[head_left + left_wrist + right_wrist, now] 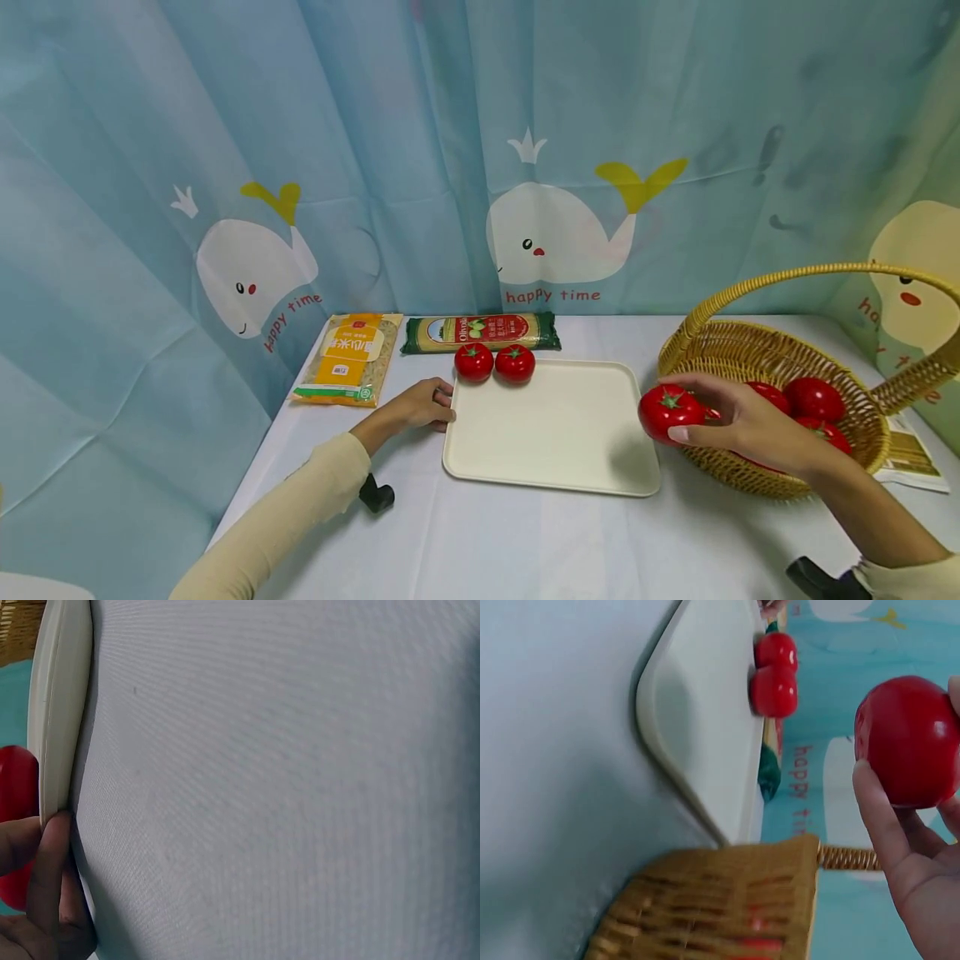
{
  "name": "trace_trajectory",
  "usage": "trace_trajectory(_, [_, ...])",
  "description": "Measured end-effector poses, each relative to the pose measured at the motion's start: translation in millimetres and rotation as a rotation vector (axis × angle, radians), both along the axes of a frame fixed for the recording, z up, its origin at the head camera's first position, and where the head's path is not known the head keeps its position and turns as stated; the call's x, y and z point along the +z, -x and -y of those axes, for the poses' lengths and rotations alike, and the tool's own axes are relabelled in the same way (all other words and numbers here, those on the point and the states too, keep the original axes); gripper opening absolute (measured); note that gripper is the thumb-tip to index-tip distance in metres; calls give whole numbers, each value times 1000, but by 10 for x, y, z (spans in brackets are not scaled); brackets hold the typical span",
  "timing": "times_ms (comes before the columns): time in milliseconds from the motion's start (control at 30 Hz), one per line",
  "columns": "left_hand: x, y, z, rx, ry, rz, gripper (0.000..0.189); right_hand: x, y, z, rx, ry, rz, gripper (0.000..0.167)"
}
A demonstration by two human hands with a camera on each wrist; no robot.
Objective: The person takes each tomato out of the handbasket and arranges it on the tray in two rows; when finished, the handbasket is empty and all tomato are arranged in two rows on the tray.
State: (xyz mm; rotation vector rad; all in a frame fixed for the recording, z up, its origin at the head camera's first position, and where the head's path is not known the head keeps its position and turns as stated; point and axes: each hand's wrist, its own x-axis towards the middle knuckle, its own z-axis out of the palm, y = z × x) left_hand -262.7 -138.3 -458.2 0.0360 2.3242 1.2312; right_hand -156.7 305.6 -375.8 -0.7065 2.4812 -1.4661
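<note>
My right hand point(738, 421) grips a red tomato point(670, 412) with a green calyx, raised between the tray's right edge and the wicker basket. In the right wrist view the held tomato point(909, 742) sits between thumb and fingers. My left hand point(418, 406) pinches the left rim of the cream tray point(551, 433); in the left wrist view its fingers point(54, 847) are at the tray's edge. Two tomatoes point(474, 363) point(515, 364) sit side by side in the tray's far left corner. More tomatoes point(813, 400) lie in the basket point(757, 342).
Behind the tray lies a pasta packet point(480, 331) with a green and red label. A yellow bag of grain point(348, 360) is at the far left. Printed paper point(911, 458) shows beside the basket. A blue whale-print curtain point(420, 167) hangs along the table's back.
</note>
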Motion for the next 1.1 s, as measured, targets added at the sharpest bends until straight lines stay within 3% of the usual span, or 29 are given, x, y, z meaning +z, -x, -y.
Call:
trace_trajectory(267, [-11, 5, 9, 0, -4, 1, 44, -14, 75, 250, -91, -22, 29, 53])
trace_trajectory(600, [-40, 16, 30, -8, -31, 4, 43, -83, 265, 619, -121, 14, 59, 57])
trace_trajectory(1100, [-60, 28, 19, -7, -33, -3, 44, -233, 514, 971, -165, 52, 25, 58])
